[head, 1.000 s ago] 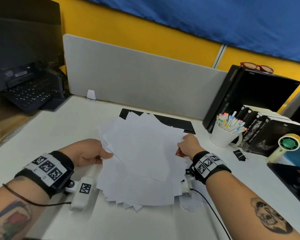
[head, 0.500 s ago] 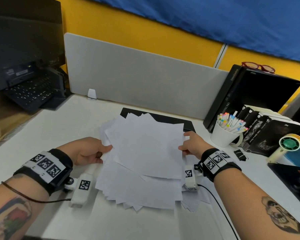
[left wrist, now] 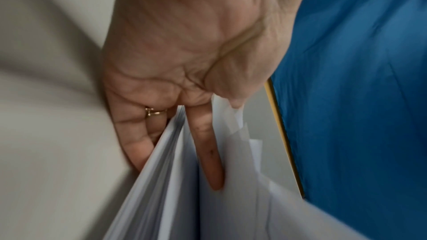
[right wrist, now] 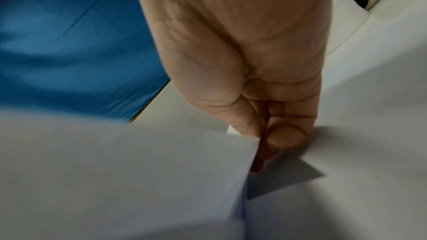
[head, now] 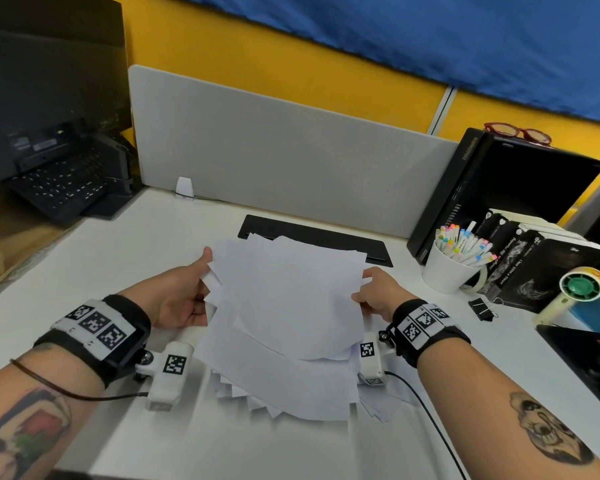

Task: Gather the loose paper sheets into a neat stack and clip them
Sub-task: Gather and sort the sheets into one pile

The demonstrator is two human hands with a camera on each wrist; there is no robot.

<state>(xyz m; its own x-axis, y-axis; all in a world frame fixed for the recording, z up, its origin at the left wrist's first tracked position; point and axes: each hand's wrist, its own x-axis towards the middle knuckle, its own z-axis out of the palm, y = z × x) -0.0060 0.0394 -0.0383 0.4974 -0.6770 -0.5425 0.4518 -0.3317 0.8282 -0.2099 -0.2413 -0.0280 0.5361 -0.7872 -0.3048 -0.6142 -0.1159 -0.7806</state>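
Note:
A fanned pile of white paper sheets (head: 288,306) lies at the middle of the white desk (head: 118,258). My left hand (head: 187,292) grips its left edge; in the left wrist view my left hand (left wrist: 184,119) has fingers (left wrist: 208,152) slipped between the sheets (left wrist: 175,180) and the thumb on top. My right hand (head: 374,296) pinches the right edge; in the right wrist view my right hand (right wrist: 261,134) shows its thumb above a sheet (right wrist: 127,161) and fingers below. A black binder clip (head: 482,308) lies on the desk to the right, apart from both hands.
A white cup of markers (head: 452,265), black boxes (head: 541,268) and a tape dispenser (head: 575,289) crowd the right side. A black tray (head: 343,237) lies behind the sheets before a grey divider (head: 274,161). A keyboard (head: 59,192) sits far left.
Both hands have lifted the upper sheets and moved away from me, the left hand sliding up along the left edge. The sheets have drawn closer together.

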